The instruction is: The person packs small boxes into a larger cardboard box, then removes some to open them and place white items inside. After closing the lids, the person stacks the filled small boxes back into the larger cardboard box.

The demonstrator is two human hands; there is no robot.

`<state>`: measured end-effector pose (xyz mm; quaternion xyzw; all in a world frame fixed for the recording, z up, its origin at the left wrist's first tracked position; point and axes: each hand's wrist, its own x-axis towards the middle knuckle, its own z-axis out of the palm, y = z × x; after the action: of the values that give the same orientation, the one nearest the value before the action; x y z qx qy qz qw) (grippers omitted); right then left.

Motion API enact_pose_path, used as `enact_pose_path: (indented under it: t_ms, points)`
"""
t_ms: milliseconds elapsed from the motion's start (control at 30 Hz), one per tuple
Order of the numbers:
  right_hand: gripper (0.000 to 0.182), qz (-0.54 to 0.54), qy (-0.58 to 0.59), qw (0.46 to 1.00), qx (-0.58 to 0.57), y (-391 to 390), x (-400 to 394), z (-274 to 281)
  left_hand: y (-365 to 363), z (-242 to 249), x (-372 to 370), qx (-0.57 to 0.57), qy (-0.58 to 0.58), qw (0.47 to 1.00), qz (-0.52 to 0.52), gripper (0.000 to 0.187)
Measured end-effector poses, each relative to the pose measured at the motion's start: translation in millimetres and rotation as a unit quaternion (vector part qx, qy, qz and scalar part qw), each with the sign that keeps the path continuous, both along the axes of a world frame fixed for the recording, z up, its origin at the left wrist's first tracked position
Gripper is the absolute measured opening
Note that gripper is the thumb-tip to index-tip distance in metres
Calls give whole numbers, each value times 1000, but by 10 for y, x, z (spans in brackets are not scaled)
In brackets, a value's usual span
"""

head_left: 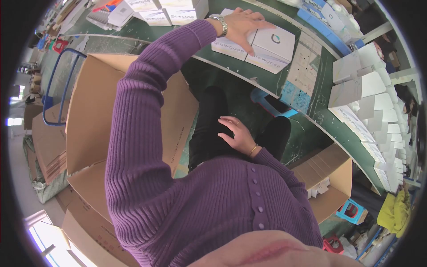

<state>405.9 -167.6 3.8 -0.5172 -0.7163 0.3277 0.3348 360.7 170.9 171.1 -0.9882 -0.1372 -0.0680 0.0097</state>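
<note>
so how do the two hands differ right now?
The left hand is stretched out to the green table, palm down on two white boxes; the right hand is drawn in, resting on the lap. The left wrist wears a metal watch; the right wrist has a thin gold bangle, with a ring on one finger. The left fingers are spread flat; the right ones are loosely curled. Both are bare, in purple sleeves.

My green table (231, 62): two white boxes (267, 46) at its near edge, folded white cartons (378, 111) stacked along its right end.
</note>
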Motion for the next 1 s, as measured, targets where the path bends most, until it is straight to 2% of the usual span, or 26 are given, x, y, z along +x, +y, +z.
enact_pose_path:
  t_ms: [200, 300, 367, 500, 600, 667, 700, 767, 833, 967, 1000]
  points:
    - [43, 29, -17, 999, -5, -1, 10, -143, -297, 271, -207, 70, -68, 995, -9, 103]
    - [42, 48, -29, 998, 3, 30, 10, -206, -495, 486, -505, -14, -133, 991, 15, 95]
    - [43, 70, -20, 997, 1, 116, -20, -263, -461, 463, -679, -60, -198, 978, 24, 92]
    - [42, 59, -25, 998, 25, 328, 12, -104, -459, 464, -858, -79, -252, 963, 42, 91]
    - [41, 44, -17, 998, 47, 415, 66, 9, -570, 656, -1244, -120, -268, 950, 106, 108]
    - [40, 37, -12, 998, 53, 418, 87, 15, -696, 1053, -1644, 95, -357, 929, -27, 100]
    - [40, 43, -8, 998, 52, 427, 85, -9, -812, 1154, -1922, 149, -371, 915, -53, 99]
    - [40, 60, -11, 996, 61, 445, 77, -112, -1165, 1215, -2501, 107, -382, 913, 92, 93]
    - [38, 79, -15, 994, 67, 537, 3, -164, -1591, 1262, -3080, 67, -388, 889, 233, 88]
    - [37, 83, -60, 989, 104, 800, -219, -341, -2249, 1066, -3755, -14, -383, 783, 489, 79]
    - [37, 83, -68, 988, 111, 874, -273, -413, -2339, 925, -3883, -23, -380, 763, 522, 77]
